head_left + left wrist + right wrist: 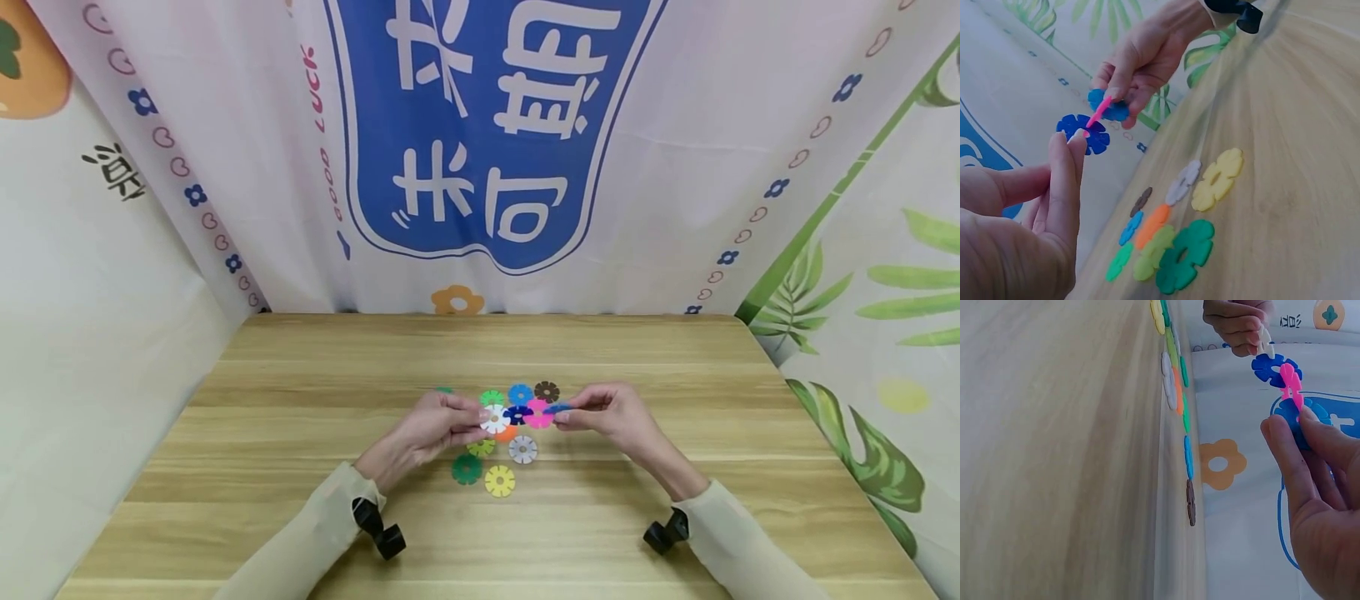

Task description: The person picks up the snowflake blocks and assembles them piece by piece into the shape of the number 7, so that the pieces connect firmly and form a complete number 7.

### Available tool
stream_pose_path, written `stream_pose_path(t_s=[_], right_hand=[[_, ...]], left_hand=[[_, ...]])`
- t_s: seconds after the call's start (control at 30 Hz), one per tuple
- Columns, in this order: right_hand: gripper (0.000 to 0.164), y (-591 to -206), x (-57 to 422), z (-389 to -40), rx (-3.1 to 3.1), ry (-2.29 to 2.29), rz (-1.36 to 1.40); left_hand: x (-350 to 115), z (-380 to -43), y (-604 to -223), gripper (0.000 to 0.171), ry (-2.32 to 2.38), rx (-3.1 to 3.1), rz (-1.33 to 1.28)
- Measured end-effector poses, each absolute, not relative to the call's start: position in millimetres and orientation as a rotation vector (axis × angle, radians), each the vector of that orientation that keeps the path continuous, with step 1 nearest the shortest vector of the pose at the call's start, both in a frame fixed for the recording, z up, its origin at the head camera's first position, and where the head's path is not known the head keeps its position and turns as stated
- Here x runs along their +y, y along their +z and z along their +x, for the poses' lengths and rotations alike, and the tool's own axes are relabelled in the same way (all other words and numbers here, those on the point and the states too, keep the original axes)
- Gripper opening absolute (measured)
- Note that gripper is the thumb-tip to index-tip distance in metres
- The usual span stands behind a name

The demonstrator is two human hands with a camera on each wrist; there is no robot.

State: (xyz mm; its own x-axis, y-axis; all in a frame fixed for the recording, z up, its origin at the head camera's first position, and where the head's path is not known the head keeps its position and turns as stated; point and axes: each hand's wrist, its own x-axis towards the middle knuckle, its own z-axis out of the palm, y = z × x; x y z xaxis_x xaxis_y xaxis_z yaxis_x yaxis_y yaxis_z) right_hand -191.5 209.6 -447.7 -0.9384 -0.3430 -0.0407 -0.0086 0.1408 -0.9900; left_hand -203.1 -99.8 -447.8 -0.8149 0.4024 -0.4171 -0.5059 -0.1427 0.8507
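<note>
Chain of notched plastic discs (519,416), held up above a wooden table (525,550) between a person's 2 bare hands. From left to right it runs: white disc (495,427), dark blue disc (1264,369), pink disc (1289,377), blue disc (1120,111). White, dark blue and pink look joined edge to edge; the blue disc touches the pink, though how deeply their slots meet I cannot tell. The left hand (441,421) pinches the white disc with thumb and fingertips (in the left wrist view those fingers mostly hide it). The right hand (611,412) grasps the blue disc between thumb and fingers.

Below, loose discs lie flat on the table in a loose cluster: brown disc (540,391), sky-blue disc (513,392), bright green disc (487,397), orange disc (502,435), yellow-green disc (481,449), pale grey disc (523,459), dark green disc (460,472) and yellow disc (500,490). Another green edge (445,390) shows past the left hand. Beige sleeves (322,517) cover the arms; behind the table hangs a pale printed curtain (675,208) with a blue panel (465,125) of white characters.
</note>
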Motion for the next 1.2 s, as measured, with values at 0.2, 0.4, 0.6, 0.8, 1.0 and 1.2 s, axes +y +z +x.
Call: stream_pose_path(t_s=[0.2, 0.4, 0.6, 0.8, 1.0, 1.2], right_hand=[[0.024, -446, 206, -193, 2.156, -1.888, -0.336], [0.021, -445, 205, -193, 2.147, -1.895, -0.360], [0.020, -448, 207, -191, 2.124, -1.916, -0.369], [0.019, -448, 207, -189, 2.185, -1.866, -0.384], [0.016, -438, 205, -186, 2.220, -1.827, -0.402], [0.017, -427, 207, -186, 2.195, -1.852, -0.435]], left_hand=[[-101, -203, -450, 0.008, 2.010, 1.579, -0.094], [-101, -201, -449, 0.007, 2.017, 1.614, -0.090], [-98, -199, -449, 0.008, 2.021, 1.626, -0.088], [-94, -197, -451, 0.012, 2.009, 1.647, -0.108], [-89, -192, -463, 0.009, 2.027, 1.566, -0.133], [-87, -187, -465, 0.021, 2.062, 1.448, -0.129]])
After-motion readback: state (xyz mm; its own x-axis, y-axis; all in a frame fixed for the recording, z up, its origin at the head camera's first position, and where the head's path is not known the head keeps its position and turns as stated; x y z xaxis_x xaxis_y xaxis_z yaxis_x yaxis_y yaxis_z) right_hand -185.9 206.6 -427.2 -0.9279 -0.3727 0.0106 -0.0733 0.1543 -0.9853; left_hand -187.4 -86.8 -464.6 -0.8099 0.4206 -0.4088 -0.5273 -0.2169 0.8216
